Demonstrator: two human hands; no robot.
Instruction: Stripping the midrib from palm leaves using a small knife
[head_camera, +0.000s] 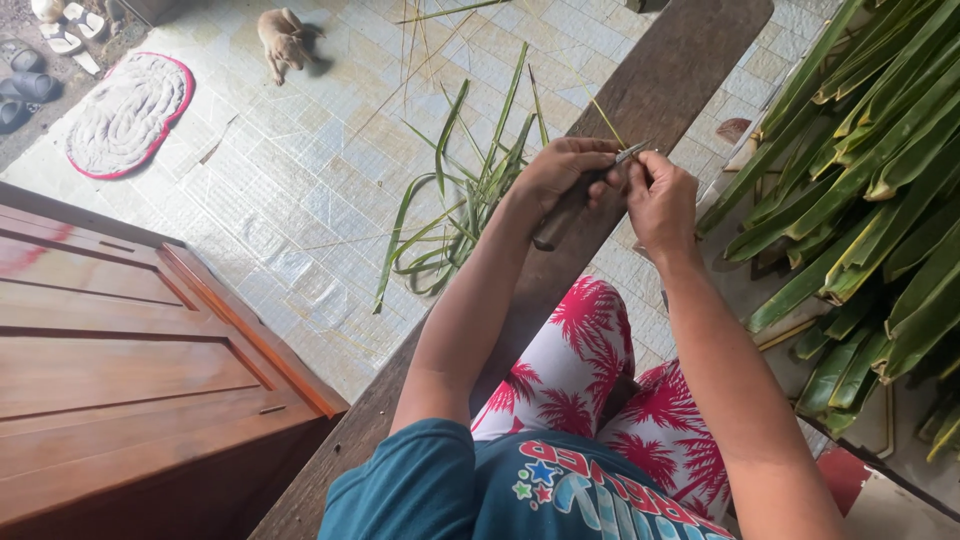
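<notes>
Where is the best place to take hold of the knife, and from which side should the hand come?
Probably the dark handle: the left hand wraps it from the left, clear of the small blade. The blade points toward the right hand, which pinches a thin leaf rib, so coming from that side looks unsafe.

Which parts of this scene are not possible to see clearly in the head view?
- Knife: handle mostly wrapped by the left hand.
- Thin leaf strip: too thin to follow; its end disappears between the fingers of the right hand.
- Green leaf pile: cut off by the right edge.
- Small animal: too small for detail.
</notes>
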